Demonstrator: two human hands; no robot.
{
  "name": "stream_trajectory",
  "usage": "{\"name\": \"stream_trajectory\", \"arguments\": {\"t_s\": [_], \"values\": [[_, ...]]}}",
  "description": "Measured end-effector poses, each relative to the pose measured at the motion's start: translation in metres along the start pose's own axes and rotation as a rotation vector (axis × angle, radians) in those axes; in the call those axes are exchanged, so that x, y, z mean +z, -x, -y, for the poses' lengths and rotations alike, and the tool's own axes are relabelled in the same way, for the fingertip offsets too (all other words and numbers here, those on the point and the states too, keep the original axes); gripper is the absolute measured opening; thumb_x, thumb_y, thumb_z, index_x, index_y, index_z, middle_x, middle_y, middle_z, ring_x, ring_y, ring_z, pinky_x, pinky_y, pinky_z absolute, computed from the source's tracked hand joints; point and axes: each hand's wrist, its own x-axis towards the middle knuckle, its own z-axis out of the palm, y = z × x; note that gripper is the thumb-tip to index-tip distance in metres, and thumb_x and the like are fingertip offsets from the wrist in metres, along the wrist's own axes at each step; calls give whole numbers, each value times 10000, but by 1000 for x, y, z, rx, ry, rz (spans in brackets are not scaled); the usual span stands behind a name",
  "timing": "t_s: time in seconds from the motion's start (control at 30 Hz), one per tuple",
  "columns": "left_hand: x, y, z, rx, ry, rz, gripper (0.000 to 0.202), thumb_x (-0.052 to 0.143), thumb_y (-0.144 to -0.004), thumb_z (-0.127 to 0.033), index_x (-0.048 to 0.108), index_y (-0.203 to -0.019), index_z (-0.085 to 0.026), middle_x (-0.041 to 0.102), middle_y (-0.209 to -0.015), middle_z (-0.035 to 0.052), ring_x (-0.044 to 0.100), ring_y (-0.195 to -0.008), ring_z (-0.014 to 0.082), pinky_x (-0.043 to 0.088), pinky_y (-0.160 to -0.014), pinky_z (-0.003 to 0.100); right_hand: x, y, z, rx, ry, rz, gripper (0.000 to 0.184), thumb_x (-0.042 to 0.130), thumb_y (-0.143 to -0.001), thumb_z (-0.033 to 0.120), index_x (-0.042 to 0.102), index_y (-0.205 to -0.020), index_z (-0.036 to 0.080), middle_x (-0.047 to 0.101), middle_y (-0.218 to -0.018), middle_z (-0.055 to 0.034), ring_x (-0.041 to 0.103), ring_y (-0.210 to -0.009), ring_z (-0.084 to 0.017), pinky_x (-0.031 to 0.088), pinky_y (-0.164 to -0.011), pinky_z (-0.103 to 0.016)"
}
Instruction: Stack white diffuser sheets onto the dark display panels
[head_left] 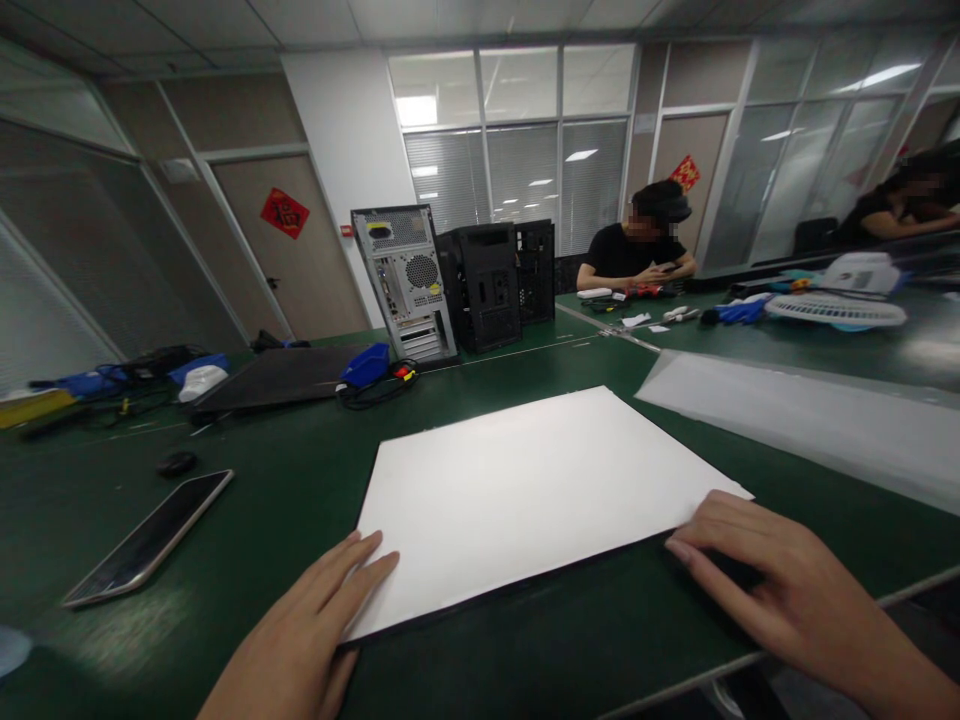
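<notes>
A flat white rectangular panel (517,490) with a thin dark edge is in front of me, low over the green table. My left hand (315,620) is at its near left corner, fingers on the white face and thumb lower down by the edge. At the near right corner, my right hand (757,570) closes on the rim, its index finger and thumb bent together there. The undersides of both grips are hidden. Right of the panel, a long translucent white sheet (817,420) lies on the table.
On the left are a phone (154,535) and a small black round object (177,463). Behind stand a metal computer case (405,285) and black cases (487,285), beside a blue item (366,366) with cables. A person (637,240) sits across the green table (292,480); another is far right.
</notes>
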Motion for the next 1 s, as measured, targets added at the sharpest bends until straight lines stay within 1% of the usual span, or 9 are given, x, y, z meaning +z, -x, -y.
{"name": "stream_trajectory", "arguments": {"t_s": [0.17, 0.37, 0.5, 0.67, 0.77, 0.83, 0.9, 0.97, 1.0], "values": [[3, 1, 4, 14, -9, 14, 693, 539, -750, -95, 593, -1389, -356, 576, -1464, 8, 574, -1290, 283, 468, -1070, 460, 0, -2, 1, 30, -13, 49, 193, 559, -929, 269, 724, -1030, 274, 714, -973, -43, 667, -900, -204, 560, -768, -330], [3, 3, 4, -3, -55, -24, 688, 545, -751, -119, 578, -1399, -349, 552, -1485, 24, 544, -1318, 305, 473, -1065, 503, -1, -3, 2, 30, -34, 50, 212, 564, -924, 287, 744, -1036, 284, 730, -974, -44, 686, -889, -212, 576, -772, -328], [0, 2, 4, -62, -71, -60, 653, 582, -724, -146, 619, -1354, -311, 557, -1478, 52, 527, -1330, 325, 458, -1074, 511, -2, -3, 2, 24, -46, 75, 227, 565, -925, 277, 733, -1076, 287, 728, -1002, -38, 686, -919, -208, 578, -790, -325], [-7, -1, 4, -161, -78, -64, 577, 629, -722, -227, 648, -1298, -260, 584, -1444, 89, 574, -1276, 331, 468, -1059, 499, -2, -3, 2, 21, -59, 101, 259, 539, -940, 243, 714, -1126, 284, 723, -1038, -42, 684, -958, -205, 581, -812, -330], [-8, -4, 2, -243, -65, -69, 539, 652, -723, -294, 667, -1261, -263, 618, -1406, 83, 607, -1233, 330, 491, -1033, 487, -2, -3, 3, 3, -79, 96, 301, 562, -924, 239, 700, -1186, 293, 729, -1042, -35, 689, -966, -204, 587, -822, -323], [-9, -4, 2, -288, -56, -46, 528, 655, -740, -336, 667, -1264, -272, 624, -1400, 76, 618, -1222, 323, 508, -1014, 477, -1, -2, 3, -15, -84, 84, 338, 575, -915, 236, 683, -1228, 301, 731, -1053, -28, 691, -980, -202, 589, -841, -321], [-8, -4, 2, -324, -56, -29, 516, 641, -769, -367, 665, -1272, -257, 633, -1388, 88, 627, -1212, 328, 514, -1002, 490, -1, -2, 3, -34, -74, 76, 353, 582, -910, 235, 674, -1243, 310, 728, -1084, -22, 688, -1006, -202, 587, -871, -327], [-7, -3, 5, -355, -51, -35, 495, 614, -804, -390, 666, -1273, -240, 661, -1348, 100, 647, -1181, 339, 525, -980, 513, -1, -2, 3, -49, -51, 76, 353, 586, -908, 236, 673, -1240, 318, 721, -1122, -18, 682, -1037, -206, 584, -901, -340], [-6, -3, 7, -355, -31, -58, 480, 606, -814, -401, 676, -1260, -237, 687, -1307, 104, 667, -1145, 348, 541, -952, 522, -1, -1, 3, -56, -39, 77, 356, 588, -907, 236, 673, -1242, 322, 717, -1139, -16, 679, -1052, -210, 581, -914, -348]]}}
